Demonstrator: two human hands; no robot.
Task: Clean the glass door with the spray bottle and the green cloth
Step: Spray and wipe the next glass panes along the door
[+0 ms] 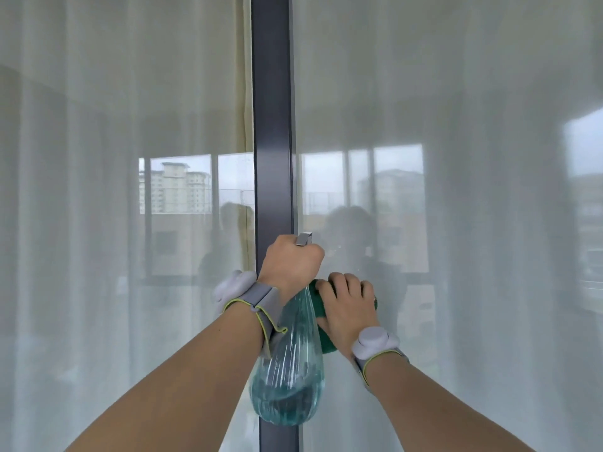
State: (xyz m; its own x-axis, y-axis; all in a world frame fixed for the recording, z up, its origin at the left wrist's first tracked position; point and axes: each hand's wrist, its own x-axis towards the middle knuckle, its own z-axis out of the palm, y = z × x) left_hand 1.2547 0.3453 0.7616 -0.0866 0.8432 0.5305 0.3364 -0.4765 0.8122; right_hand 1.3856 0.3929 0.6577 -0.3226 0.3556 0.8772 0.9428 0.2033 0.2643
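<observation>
Green cloth [329, 345] under right hand [347, 305]; left hand [290, 264] grips spray bottle [288, 380].

The green cloth [326, 345] is largely hidden beneath the right hand [347, 308]; the spray bottle [287, 383] head is covered by the left hand [292, 264].

No text, label, brand, number or sign can be read — neither on the clear, blue-tinted plastic spray bottle [287, 380] nor on the grey wrist bands [257, 300] worn on both arms.
</observation>
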